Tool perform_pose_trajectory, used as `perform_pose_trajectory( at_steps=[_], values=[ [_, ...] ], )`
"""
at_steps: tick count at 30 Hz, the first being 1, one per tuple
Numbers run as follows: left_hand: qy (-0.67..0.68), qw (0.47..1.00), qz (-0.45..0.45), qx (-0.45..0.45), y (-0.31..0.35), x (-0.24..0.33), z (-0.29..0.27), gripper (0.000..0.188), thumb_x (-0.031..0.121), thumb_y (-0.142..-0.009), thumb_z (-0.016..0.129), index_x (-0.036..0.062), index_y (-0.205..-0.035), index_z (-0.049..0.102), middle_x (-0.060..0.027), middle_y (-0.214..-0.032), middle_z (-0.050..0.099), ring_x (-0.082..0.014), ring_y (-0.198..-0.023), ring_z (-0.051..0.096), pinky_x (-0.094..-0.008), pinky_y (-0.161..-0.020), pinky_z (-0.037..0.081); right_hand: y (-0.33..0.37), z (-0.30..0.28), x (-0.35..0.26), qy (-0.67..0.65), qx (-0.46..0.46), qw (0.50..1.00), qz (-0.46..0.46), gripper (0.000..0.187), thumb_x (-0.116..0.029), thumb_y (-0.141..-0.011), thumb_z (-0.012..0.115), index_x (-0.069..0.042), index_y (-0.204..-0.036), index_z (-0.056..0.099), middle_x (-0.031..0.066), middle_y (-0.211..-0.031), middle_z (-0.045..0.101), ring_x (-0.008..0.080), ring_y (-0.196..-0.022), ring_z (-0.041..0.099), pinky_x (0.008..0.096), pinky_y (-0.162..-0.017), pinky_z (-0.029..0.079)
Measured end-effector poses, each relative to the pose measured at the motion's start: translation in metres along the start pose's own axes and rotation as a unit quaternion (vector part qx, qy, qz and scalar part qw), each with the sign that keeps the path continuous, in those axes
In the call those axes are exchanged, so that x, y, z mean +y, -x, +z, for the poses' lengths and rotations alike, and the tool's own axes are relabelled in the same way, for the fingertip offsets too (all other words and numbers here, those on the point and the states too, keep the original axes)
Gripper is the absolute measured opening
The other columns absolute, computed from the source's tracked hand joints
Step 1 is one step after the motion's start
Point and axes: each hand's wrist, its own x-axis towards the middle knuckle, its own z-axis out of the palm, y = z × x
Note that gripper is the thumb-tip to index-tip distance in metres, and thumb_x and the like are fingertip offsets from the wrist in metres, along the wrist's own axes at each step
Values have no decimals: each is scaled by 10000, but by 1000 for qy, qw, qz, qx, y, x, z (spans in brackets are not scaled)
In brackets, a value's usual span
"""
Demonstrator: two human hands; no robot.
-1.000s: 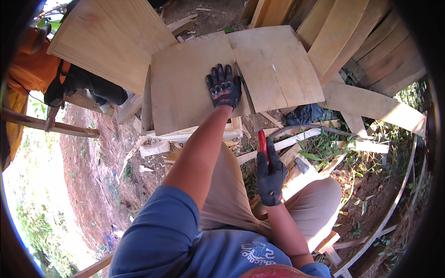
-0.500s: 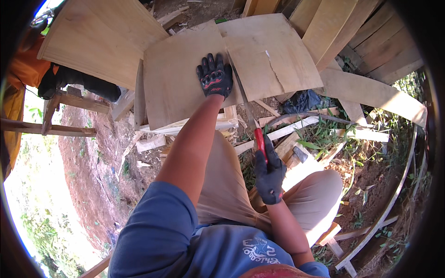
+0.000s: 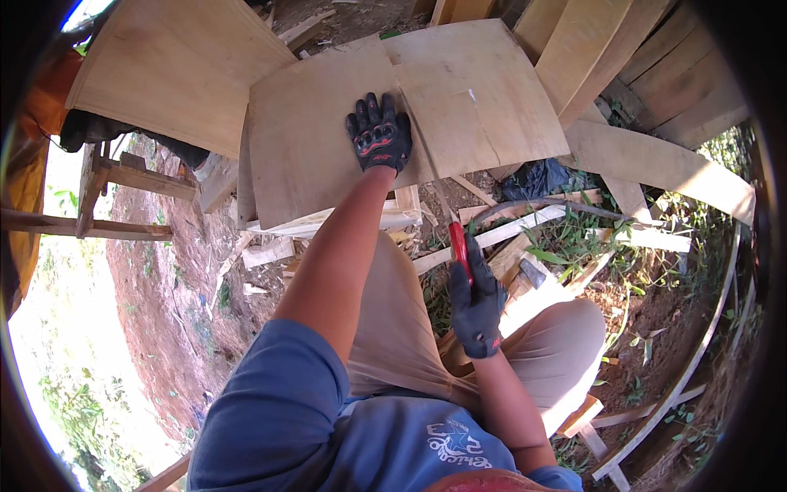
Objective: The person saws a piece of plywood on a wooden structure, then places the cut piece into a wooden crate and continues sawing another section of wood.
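My left hand (image 3: 380, 138), in a black glove with red trim, lies flat on a thin plywood sheet (image 3: 303, 131), fingers stretched forward. Just right of it, a long cut line splits the sheet from a second plywood part (image 3: 484, 98), which has a short pale crack. A handsaw (image 3: 458, 239) with a red handle has its narrow blade in that line, at the near edge. My right hand (image 3: 478, 303), gloved in black, is wrapped round the saw's handle, low and near my knee. The blade's far end is hard to make out.
A larger wooden panel (image 3: 176, 70) leans at the left, beside a rough timber frame (image 3: 143, 179). Thick boards (image 3: 594, 53) stand at the far right. Offcuts, a black plastic bag (image 3: 534, 179) and a curved plywood strip (image 3: 656, 164) lie on the ground among weeds.
The long crack in the right plywood part has closed to a short mark. That part and the left sheet have shifted slightly. Both hands have stayed almost where they were.
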Motion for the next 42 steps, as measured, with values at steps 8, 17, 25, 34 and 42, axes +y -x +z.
perform_pose_trajectory(
  at_steps=[8,17,25,34,42],
  values=[
    [-1,1000,3,-1,1,-1,-2,638,501,-1121,413,192,-1678,448,-168,-1754,373,-379,-1636,303,-597,-1331,168,-22,-3,-2,4,-10,999,44,456,-248,-1083,658,-75,-1505,649,252,-963,766,341,-754,735,430,-711,555],
    [6,1000,4,-22,3,-2,2,646,511,-1125,409,192,-1686,433,-162,-1769,346,-376,-1646,281,-583,-1339,163,12,8,-3,47,-1,998,-33,472,-203,-1096,645,-59,-1544,618,230,-1117,788,265,-876,775,393,-794,587],
    [-5,1000,4,-19,2,2,-5,637,496,-1122,426,172,-1670,451,-178,-1750,374,-392,-1630,310,-590,-1329,194,-9,-4,13,1,67,997,-33,472,-229,-1092,623,-30,-1520,611,260,-1001,782,423,-757,753,509,-723,574],
    [-6,1000,3,-15,4,-1,3,575,387,-1123,435,173,-1656,473,-175,-1746,385,-391,-1627,317,-598,-1326,193,-20,-2,8,-19,-63,997,27,552,-255,-1092,634,-79,-1606,537,177,-961,770,261,-753,705,398,-723,564],
    [-4,1000,5,4,4,1,5,569,364,-1115,433,184,-1654,477,-162,-1748,385,-375,-1621,330,-609,-1324,192,-51,-1,21,127,-102,985,62,573,-390,-1096,582,-87,-1579,538,266,-1000,767,470,-951,738,550,-828,552]
  ],
)
